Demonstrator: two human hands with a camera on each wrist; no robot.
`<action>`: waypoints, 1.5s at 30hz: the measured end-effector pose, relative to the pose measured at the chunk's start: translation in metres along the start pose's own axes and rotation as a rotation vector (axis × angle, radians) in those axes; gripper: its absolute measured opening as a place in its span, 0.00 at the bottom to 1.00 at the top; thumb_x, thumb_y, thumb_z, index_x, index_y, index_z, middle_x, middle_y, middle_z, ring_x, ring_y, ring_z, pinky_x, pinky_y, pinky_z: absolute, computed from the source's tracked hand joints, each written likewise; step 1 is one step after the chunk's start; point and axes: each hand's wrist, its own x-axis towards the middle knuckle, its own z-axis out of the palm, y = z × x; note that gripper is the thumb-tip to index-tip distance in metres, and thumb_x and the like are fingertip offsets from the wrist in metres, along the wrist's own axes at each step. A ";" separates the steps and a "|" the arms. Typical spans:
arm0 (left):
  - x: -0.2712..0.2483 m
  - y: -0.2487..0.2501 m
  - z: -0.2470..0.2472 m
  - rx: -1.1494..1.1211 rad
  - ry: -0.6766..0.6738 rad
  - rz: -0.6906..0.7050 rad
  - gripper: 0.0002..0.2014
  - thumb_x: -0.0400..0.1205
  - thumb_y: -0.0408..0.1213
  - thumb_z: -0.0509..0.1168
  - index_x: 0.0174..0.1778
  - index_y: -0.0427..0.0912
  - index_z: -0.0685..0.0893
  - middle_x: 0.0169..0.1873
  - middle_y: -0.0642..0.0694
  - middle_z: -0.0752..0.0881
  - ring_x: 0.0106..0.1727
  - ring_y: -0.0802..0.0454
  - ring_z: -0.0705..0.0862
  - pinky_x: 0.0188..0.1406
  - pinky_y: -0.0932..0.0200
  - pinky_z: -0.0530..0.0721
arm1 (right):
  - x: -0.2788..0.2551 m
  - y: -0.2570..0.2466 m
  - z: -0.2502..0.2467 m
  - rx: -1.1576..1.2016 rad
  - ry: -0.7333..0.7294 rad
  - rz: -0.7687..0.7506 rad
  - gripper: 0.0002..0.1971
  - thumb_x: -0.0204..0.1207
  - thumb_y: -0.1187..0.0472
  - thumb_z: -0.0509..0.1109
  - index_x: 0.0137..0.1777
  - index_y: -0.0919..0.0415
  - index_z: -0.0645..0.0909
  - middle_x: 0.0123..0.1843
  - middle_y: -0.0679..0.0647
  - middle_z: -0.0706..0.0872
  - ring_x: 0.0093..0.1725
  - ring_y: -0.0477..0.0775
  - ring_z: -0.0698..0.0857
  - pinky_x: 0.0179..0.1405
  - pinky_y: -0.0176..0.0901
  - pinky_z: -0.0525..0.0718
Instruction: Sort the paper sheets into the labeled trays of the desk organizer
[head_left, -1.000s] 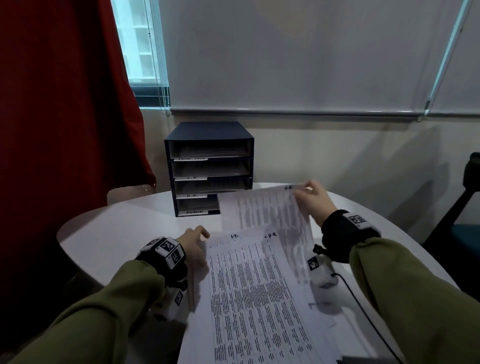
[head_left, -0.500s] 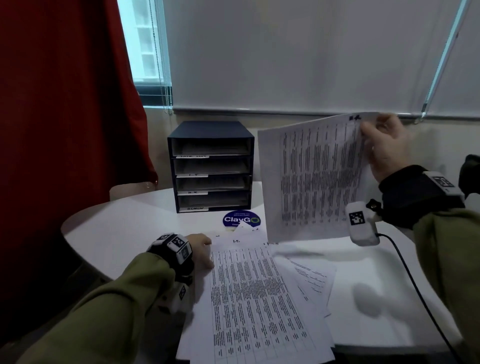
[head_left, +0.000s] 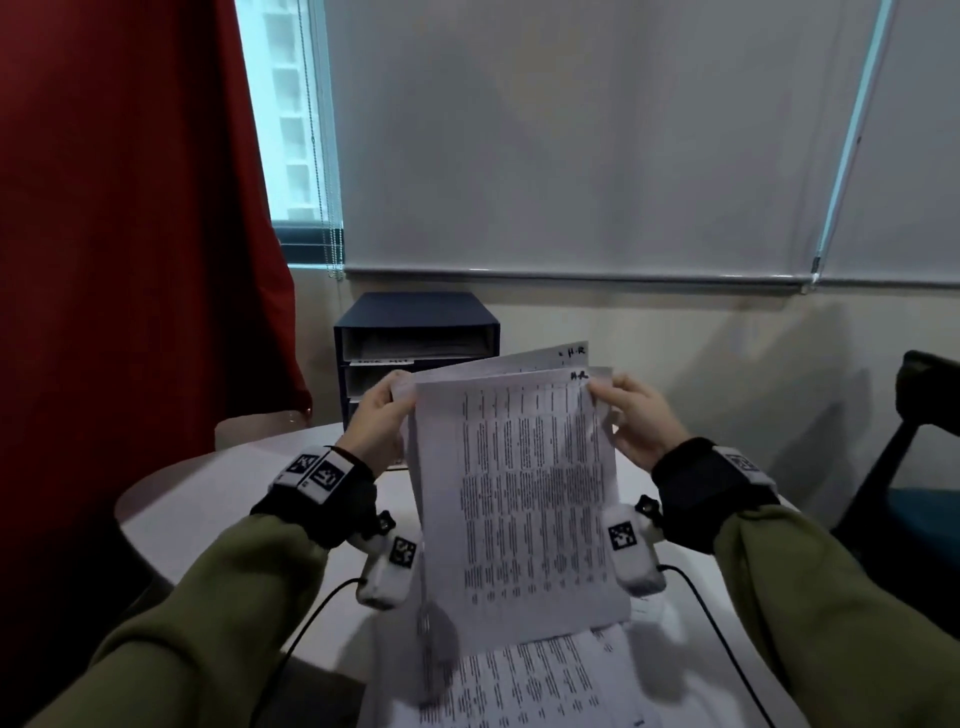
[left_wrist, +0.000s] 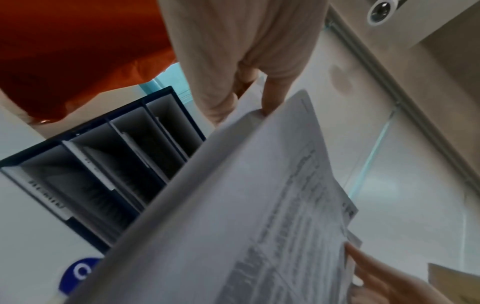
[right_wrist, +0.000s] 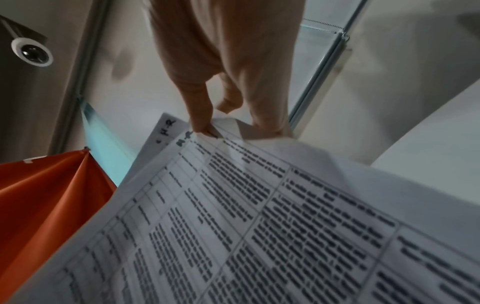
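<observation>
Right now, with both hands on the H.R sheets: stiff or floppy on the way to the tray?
Likely floppy: the sheets hang from the top corners pinched by the left hand and right hand. Probably light. They may fan: two top edges sit offset.

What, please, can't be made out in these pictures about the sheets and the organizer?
- Organizer lower trays: head view, hidden behind the held sheets.
- Tray labels: left wrist view, blurred; head view, too small.
- Table print on the sheets: blurred in every view; only the handwritten "H-R" reads.
- Count of held sheets: at least two; overlap hides more.
- Stack on the table: cut off by the bottom edge.
</observation>
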 end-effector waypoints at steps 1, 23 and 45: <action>0.000 0.003 0.002 -0.017 0.018 0.015 0.11 0.83 0.36 0.63 0.34 0.45 0.76 0.34 0.45 0.83 0.35 0.47 0.82 0.33 0.56 0.80 | 0.000 0.000 0.003 0.014 -0.015 -0.015 0.11 0.80 0.70 0.65 0.37 0.59 0.72 0.31 0.53 0.87 0.27 0.48 0.87 0.22 0.37 0.85; -0.020 -0.067 0.017 0.377 0.234 0.048 0.27 0.82 0.44 0.64 0.73 0.44 0.59 0.58 0.44 0.81 0.48 0.49 0.82 0.42 0.62 0.81 | -0.018 0.098 0.031 -0.352 0.147 0.061 0.11 0.81 0.70 0.60 0.60 0.61 0.64 0.50 0.57 0.79 0.48 0.56 0.82 0.54 0.53 0.82; 0.028 -0.089 -0.072 0.253 0.255 -0.580 0.16 0.80 0.25 0.55 0.63 0.25 0.74 0.64 0.31 0.76 0.67 0.32 0.76 0.64 0.45 0.76 | 0.051 0.143 0.061 -0.584 -0.053 0.510 0.17 0.81 0.72 0.56 0.34 0.54 0.67 0.37 0.47 0.71 0.33 0.41 0.72 0.32 0.31 0.75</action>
